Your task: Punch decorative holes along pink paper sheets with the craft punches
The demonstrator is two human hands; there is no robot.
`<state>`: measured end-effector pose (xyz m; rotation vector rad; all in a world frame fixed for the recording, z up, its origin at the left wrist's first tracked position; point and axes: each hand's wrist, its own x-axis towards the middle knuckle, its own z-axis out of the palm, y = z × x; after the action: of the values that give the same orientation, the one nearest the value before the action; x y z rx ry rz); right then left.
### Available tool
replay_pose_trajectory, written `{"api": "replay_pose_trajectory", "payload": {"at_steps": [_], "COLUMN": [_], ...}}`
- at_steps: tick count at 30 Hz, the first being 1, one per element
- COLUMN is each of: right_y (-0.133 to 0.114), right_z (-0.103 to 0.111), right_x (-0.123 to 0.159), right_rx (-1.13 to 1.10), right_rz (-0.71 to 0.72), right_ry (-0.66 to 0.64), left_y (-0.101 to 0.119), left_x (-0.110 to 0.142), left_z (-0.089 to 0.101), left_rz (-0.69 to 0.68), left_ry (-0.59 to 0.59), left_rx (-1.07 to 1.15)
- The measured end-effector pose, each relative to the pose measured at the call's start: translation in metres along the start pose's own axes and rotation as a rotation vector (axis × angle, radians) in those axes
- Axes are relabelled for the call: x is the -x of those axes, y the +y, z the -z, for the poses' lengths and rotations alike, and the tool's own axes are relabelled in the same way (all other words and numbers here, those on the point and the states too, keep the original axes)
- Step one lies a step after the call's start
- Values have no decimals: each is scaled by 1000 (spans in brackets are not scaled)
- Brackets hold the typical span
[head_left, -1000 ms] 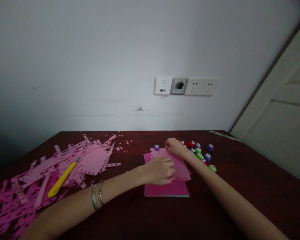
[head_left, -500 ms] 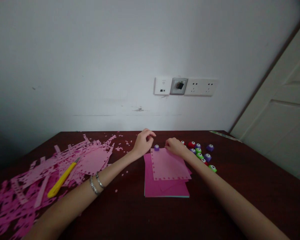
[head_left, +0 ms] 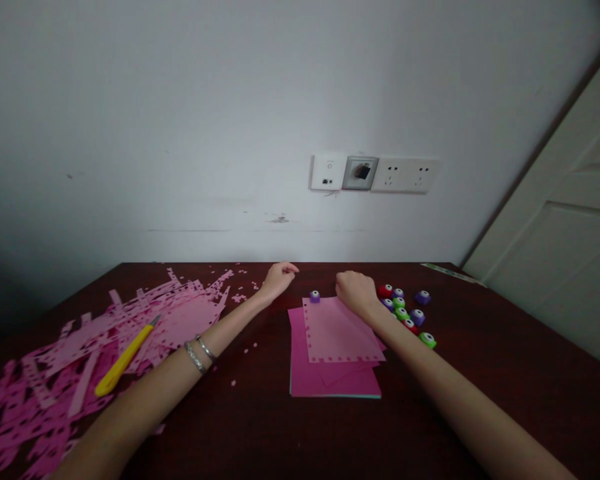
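Observation:
Near the back of the table, my left hand (head_left: 280, 277) hovers with loosely curled fingers and nothing visible in them. My right hand (head_left: 356, 292) is closed in a fist over the far right corner of a light pink sheet (head_left: 343, 337); whatever it may hold is hidden. Small cutouts run along the sheet's left and near edges. A purple craft punch (head_left: 315, 297) sits at its far left corner, between my hands. Under the sheet lies a stack of darker pink paper (head_left: 307, 383), with a thin light blue edge showing at the bottom.
Several red, green and purple punches (head_left: 401, 313) cluster right of my right hand. Punched pink paper scraps (head_left: 180, 320) heap at the left, a yellow utility knife (head_left: 125, 360) on top. Tiny paper cutouts (head_left: 239, 298) are scattered nearby. A patterned strip (head_left: 453, 272) lies back right. Wall sockets (head_left: 405, 175) are behind.
My left hand has moved left and away from the purple punch. My right hand has shifted slightly right and is now more of a fist. The sheet and punch look unchanged.

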<state>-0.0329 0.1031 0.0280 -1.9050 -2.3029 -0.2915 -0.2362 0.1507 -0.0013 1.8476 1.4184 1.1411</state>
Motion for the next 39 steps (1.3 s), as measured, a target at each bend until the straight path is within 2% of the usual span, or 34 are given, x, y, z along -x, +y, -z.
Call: {"api": "replay_pose_trajectory", "payload": {"at_steps": [3, 6, 8, 12, 16, 22, 32, 39], "right_y": [4, 8, 10, 10, 7, 5, 13, 13], "right_z": [-2, -11, -19, -36, -43, -36, -31, -34], "right_x": [-4, -9, -12, -17, -22, -23, -20, -19], "right_rx": [-112, -363, -494, -551, -567, -610, -598, -603], "right_rz": [42, 247, 362, 392, 413, 453, 398, 397], "right_ry": [-18, -86, -104, -103, -137, -196, -188, -172], "left_y": [-3, -6, -6, -8, -11, -17, -11, -10], "left_x": [0, 6, 14, 33, 42, 38, 36, 35], "left_z": [0, 3, 6, 9, 6, 1, -3, -5], "left_rz": [-32, -145, -247, -371, -374, -368, -404, -391], "left_ry": [-111, -257, -313, -366, -375, -368, -318, -368], "left_rx": [-87, -199, -256, -392, -467, -441, -351, -440]}}
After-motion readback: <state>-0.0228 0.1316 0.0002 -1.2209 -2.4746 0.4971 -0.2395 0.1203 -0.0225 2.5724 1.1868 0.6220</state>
